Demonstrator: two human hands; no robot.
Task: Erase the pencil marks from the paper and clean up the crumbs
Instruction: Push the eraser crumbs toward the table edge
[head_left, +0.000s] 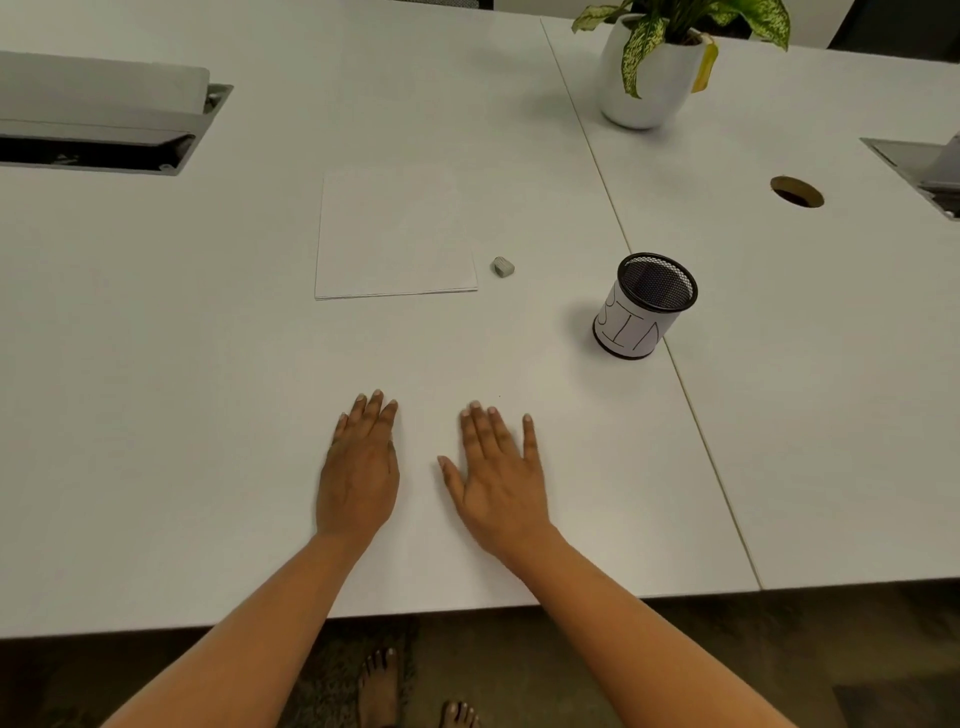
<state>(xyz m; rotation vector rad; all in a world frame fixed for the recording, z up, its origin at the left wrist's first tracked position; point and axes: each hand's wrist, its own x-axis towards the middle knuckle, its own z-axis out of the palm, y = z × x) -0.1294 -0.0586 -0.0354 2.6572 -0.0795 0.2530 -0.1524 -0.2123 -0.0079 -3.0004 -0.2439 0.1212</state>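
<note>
A wide white table (156, 364) fills the view, made of two tops meeting at a seam that runs down the right side, with an open cable hatch (104, 130) at far left, a round grommet hole (796, 192) at right and a potted plant (649, 67) at the back. The paper (395, 234) lies flat near the middle, a thin stack by the look of its near edge. Any pencil marks on it are too faint to make out from here. Just beside its near right corner, not touching, sits a small grey eraser (503, 267), and further right stands a black mesh cup (644, 306) wrapped in a label reading BIN. The left hand (358, 467) and right hand (498, 488) lie palm down on the table near its front edge, well short of the paper, fingers straight and lightly spread, holding nothing. Judging by this, the work has not begun and the first step is to pick up the eraser. The right hand is the nearer one for that: pinch it by its sides between thumb and two fingers so one end stays free to rub. The left hand would do best pressed flat on the sheet, close to the marks, so the top page neither slides nor creases, and short strokes away from that hand should keep the crumbs together for sweeping toward the cup
</note>
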